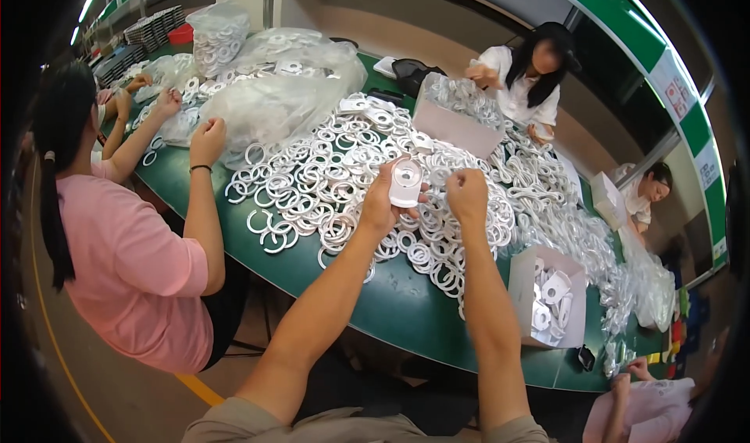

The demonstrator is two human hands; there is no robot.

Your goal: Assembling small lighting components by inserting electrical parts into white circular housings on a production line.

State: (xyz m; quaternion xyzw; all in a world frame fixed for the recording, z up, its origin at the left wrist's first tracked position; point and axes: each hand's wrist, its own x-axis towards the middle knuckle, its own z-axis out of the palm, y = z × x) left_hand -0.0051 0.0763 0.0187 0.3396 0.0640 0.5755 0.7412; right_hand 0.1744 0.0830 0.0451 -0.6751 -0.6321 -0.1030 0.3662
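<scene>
My left hand (380,202) is closed around a white plastic piece (405,179), rounded at the top, with a ring-shaped face and a hole in its middle. It is held up above a wide heap of white rings (312,181). Just to its right, my right hand (467,197) is raised with its fingers curled together. Whatever those fingers may hold is too small or hidden to make out. The two hands are apart, and the heap spreads below and behind them.
The green table (273,275) carries an open box of white plastic parts (551,294) to my right. Farther off stand a carton of clear bags (457,123) and large plastic bags (269,103). Coiled white cables (539,181) lie right of the heap. Co-workers sit around, one in a pink shirt (133,263) at left.
</scene>
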